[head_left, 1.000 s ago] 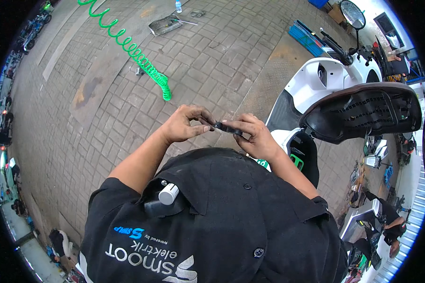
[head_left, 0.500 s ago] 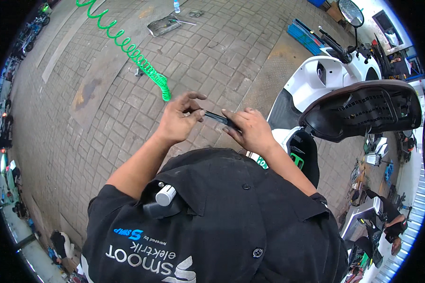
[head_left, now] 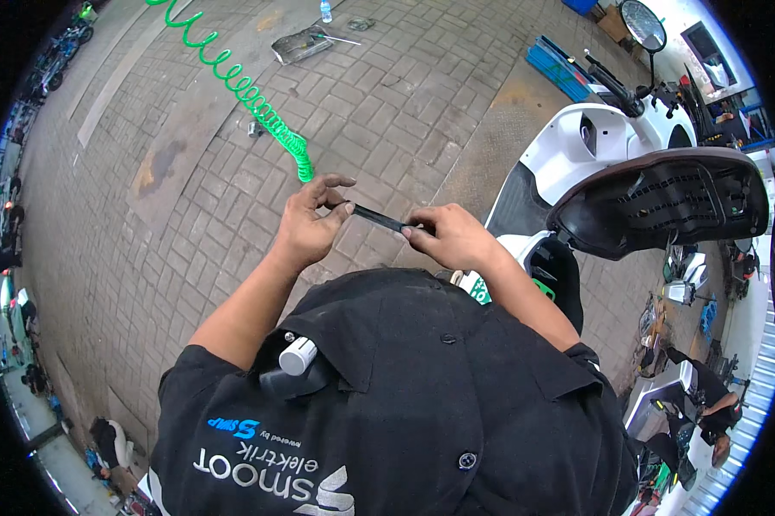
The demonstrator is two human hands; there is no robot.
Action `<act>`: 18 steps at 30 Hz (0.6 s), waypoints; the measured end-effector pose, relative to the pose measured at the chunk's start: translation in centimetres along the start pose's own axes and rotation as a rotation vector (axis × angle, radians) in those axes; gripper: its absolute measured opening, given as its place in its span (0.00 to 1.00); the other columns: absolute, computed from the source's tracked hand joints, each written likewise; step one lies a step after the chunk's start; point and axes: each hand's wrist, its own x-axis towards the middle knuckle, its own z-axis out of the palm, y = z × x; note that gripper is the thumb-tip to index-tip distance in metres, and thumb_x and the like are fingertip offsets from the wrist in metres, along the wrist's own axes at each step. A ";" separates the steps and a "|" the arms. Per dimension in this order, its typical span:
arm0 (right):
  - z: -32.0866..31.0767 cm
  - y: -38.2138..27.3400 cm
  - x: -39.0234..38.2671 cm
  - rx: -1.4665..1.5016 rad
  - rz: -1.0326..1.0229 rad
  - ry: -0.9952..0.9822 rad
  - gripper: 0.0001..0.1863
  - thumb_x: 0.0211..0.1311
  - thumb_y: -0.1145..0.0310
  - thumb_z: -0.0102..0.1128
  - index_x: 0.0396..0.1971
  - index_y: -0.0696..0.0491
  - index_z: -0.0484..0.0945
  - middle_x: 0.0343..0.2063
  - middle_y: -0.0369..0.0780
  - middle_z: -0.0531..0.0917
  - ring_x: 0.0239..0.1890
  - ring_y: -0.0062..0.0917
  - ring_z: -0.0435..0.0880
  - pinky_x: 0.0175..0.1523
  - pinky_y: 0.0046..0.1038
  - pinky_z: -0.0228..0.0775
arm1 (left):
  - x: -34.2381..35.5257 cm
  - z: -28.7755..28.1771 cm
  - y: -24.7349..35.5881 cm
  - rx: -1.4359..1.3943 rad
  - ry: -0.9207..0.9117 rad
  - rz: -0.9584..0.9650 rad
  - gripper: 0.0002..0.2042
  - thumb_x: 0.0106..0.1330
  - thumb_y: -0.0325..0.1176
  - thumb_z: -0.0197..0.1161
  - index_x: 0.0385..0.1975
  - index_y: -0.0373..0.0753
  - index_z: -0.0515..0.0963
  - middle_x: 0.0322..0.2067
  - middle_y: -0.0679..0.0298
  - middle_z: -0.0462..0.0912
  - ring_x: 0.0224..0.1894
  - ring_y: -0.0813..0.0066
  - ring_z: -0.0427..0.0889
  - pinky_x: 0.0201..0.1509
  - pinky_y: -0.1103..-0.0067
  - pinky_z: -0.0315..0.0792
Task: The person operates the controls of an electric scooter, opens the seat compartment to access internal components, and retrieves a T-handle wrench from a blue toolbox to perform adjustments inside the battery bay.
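Note:
A thin black strip [head_left: 377,217] stretches between my two hands in front of my chest, sloping slightly down to the right. My left hand [head_left: 312,222] pinches its left end between thumb and finger, with the other fingers loosely curled above. At the strip's right end, my right hand [head_left: 453,236] is closed on it with thumb and bent fingers. Whether the strip is tape, tubing or something else, I cannot make out. To the right of my right hand stands a white scooter [head_left: 555,142] with its dark seat [head_left: 662,205] tipped up.
A green coiled air hose [head_left: 271,125] hangs down beyond my left hand. On the paved floor lie a grey tray [head_left: 301,46] and, farther off, a plastic bottle [head_left: 325,12]. A blue rack [head_left: 559,69] stands behind the scooter. Another person [head_left: 705,400] is at the lower right.
My left hand has shifted a little left and down. My right hand has moved slightly left and turned, and more of the black strip's length now shows between them.

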 end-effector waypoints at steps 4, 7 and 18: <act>-0.5 0.1 -0.4 0.180 0.000 0.079 0.14 0.60 0.63 0.60 0.36 0.59 0.82 0.25 0.49 0.82 0.29 0.41 0.82 0.37 0.37 0.72 | 0.0 0.8 -0.8 -0.018 -0.020 -0.054 0.18 0.59 0.25 0.66 0.50 0.38 0.77 0.30 0.59 0.86 0.36 0.72 0.83 0.46 0.75 0.74; -1.1 -0.5 -0.6 0.049 -0.034 0.124 0.13 0.57 0.65 0.60 0.34 0.60 0.82 0.24 0.49 0.82 0.28 0.42 0.81 0.37 0.38 0.71 | -0.4 2.2 -2.2 -0.052 -0.091 -0.152 0.17 0.60 0.27 0.66 0.51 0.38 0.77 0.33 0.57 0.87 0.40 0.71 0.85 0.47 0.74 0.74; 0.7 1.0 -0.8 -0.390 0.002 -0.016 0.12 0.54 0.63 0.58 0.31 0.54 0.83 0.28 0.48 0.85 0.38 0.45 0.84 0.51 0.45 0.71 | 3.1 3.7 -2.4 0.203 -0.536 0.296 0.34 0.52 0.37 0.71 0.62 0.39 0.70 0.64 0.53 0.69 0.66 0.56 0.67 0.69 0.66 0.61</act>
